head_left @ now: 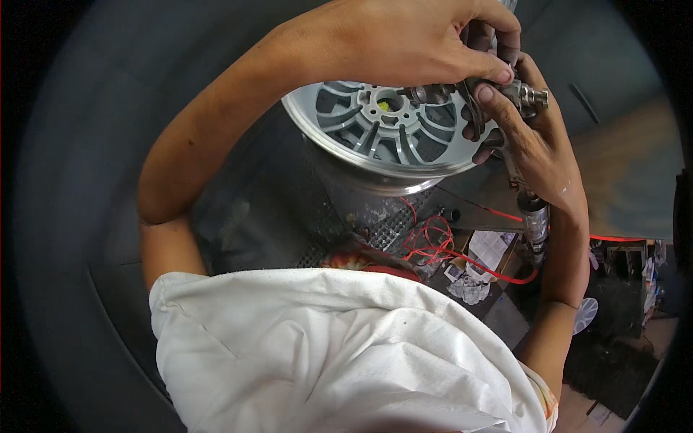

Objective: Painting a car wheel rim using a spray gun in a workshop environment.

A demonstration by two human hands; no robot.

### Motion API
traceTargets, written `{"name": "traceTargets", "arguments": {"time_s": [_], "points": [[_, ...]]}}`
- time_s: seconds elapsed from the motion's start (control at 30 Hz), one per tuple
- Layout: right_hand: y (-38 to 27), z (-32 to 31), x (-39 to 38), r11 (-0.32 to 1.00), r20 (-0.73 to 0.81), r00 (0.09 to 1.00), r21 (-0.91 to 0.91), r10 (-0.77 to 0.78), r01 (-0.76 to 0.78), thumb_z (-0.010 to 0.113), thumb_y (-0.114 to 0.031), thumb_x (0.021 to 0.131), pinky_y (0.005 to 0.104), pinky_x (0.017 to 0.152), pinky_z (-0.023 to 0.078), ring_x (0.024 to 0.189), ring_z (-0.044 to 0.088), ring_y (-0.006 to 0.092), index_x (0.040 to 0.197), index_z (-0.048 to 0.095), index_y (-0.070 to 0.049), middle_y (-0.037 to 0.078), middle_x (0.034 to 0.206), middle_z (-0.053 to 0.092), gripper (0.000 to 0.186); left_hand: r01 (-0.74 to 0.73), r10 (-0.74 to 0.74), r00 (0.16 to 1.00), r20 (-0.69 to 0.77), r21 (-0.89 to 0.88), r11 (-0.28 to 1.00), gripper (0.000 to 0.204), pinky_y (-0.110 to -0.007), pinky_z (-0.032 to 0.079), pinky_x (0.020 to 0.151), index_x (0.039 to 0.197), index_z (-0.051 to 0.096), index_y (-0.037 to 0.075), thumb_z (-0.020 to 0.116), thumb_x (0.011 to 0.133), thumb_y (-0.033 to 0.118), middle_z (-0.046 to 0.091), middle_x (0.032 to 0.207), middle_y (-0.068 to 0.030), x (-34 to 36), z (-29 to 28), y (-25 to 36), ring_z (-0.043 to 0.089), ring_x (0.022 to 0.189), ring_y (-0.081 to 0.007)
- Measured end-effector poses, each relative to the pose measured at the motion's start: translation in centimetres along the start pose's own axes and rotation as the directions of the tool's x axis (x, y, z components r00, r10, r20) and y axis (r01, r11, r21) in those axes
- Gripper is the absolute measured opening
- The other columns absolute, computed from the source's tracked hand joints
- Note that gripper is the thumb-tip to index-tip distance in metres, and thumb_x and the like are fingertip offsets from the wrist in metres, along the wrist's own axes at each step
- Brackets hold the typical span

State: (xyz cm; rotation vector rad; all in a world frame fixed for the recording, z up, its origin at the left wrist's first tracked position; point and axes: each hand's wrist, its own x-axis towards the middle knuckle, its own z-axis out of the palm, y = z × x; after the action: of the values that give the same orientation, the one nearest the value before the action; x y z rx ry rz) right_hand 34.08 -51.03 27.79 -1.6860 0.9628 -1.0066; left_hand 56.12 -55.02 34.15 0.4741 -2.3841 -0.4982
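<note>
I hold a metal spray gun up at the top right, over a silver alloy wheel rim. My left hand is closed on the upper part of the gun, its thumb near the nozzle end. My right hand wraps round the gun's body and handle from the right. A metal cylindrical fitting hangs from the handle, joined to a red hose. The rim lies face up, raised above the floor; what supports it is partly hidden behind it.
Loops of red hose lie on a dark grated floor beside scattered papers. At the right stand dark cluttered shelving and a pale round spoked piece. Dark walls curve along the left. My white shirt fills the lower middle.
</note>
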Motion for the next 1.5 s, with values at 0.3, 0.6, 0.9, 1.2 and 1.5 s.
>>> {"name": "traceTargets", "arguments": {"time_s": [0.3, 0.6, 0.9, 1.2, 1.5], "points": [[2.5, 4.2, 2.1, 0.993, -0.047, 0.998, -0.109, -0.047, 0.041, 0.071, -0.031, 0.104, 0.0247, 0.069, 0.045, 0.079, 0.054, 0.0056, 0.122, 0.06, -0.002, 0.0, 0.089, 0.062, 0.035, 0.101, -0.106, 0.979, -0.172, -0.038, 0.994, 0.026, -0.032, 0.058, 0.078, 0.109, 0.074, -0.006, 0.071, 0.097, 0.016, 0.076, 0.099, -0.0169, -4.9, -3.3, -4.3, 0.072, 0.089, -0.019], [5.9, 3.5, 5.0, 0.961, -0.307, 0.937, -0.263, -0.165, 0.083, 0.069, -0.032, 0.106, 0.0268, 0.075, 0.053, 0.085, 0.065, 0.0102, 0.126, 0.06, 0.001, 0.006, 0.093, 0.071, 0.04, 0.699, -0.798, 0.31, -0.517, -0.445, 0.56, 0.029, -0.03, 0.06, 0.083, 0.118, 0.075, 0.0, 0.066, 0.107, 0.026, 0.075, 0.1, -0.0066, -25.1, -6.7, -14.4, 0.071, 0.089, -0.0136], [2.6, 5.9, 3.3, 1.0, -0.16, 0.987, 0.009, -0.009, 0.011, 0.067, -0.032, 0.106, 0.0251, 0.065, 0.057, 0.08, 0.065, 0.0078, 0.119, 0.066, -0.002, 0.003, 0.09, 0.07, 0.032, 0.436, -0.377, 0.686, -0.622, -0.062, 0.898, 0.013, -0.029, 0.058, 0.082, 0.106, 0.078, 0.001, 0.074, 0.1, 0.012, 0.077, 0.098, -0.0044, -18.8, -3.4, -6.2, 0.072, 0.09, -0.0128], [0.8, 3.9, -4.1, 0.993, -0.106, 0.992, 0.107, 0.069, -0.057, 0.074, -0.013, 0.1, 0.0222, 0.067, 0.056, 0.081, 0.065, 0.0047, 0.122, 0.067, 0.001, 0.001, 0.095, 0.073, 0.027, 0.479, -0.5, 0.821, -0.275, -0.146, 0.866, 0.023, -0.028, 0.056, 0.079, 0.114, 0.077, 0.001, 0.075, 0.1, 0.019, 0.077, 0.099, -0.0051, -10.6, 3.5, -1.2, 0.069, 0.088, -0.01], [2.7, 1.7, -13.9, 0.98, -0.323, 0.932, -0.059, 0.164, -0.192, 0.077, -0.019, 0.099, 0.0241, 0.063, 0.048, 0.072, 0.056, 0.0041, 0.122, 0.071, 0.0, -0.003, 0.084, 0.067, 0.03, 0.472, -0.472, 0.881, 0.028, -0.112, 0.875, 0.032, -0.029, 0.056, 0.073, 0.111, 0.077, -0.004, 0.074, 0.098, 0.025, 0.078, 0.092, -0.0146, -7.1, 12.1, 1.9, 0.072, 0.078, -0.0178]]}}
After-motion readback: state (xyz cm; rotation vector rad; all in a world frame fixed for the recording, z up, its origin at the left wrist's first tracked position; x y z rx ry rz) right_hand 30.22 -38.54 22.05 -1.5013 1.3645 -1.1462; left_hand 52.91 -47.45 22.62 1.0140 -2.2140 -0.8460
